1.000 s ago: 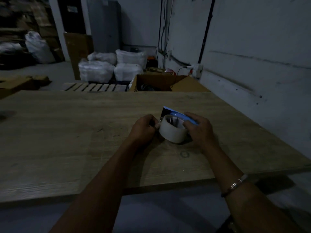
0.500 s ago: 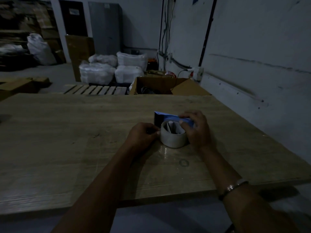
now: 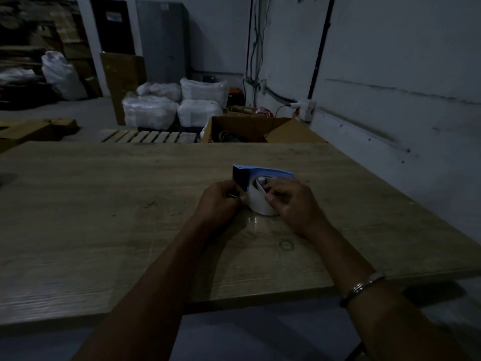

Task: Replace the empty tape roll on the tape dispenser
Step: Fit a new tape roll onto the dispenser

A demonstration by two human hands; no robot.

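Tape dispenser [image 3: 263, 175] gripped by both hands [image 3: 260, 201] on wooden table [image 3: 104, 204], dim storeroom.

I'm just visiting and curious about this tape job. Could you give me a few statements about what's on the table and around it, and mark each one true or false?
1. Both hands are on the tape dispenser. True: the left hand is at its front end and the right hand holds the white tape roll.
2. The dispenser is lifted high above the table. False: it sits low on the tabletop.
3. A bracelet is on the right wrist. True.
4. The cardboard box beyond the table is taped closed. False: its flaps stand open.
5. White sacks are piled on the floor in the background. True.
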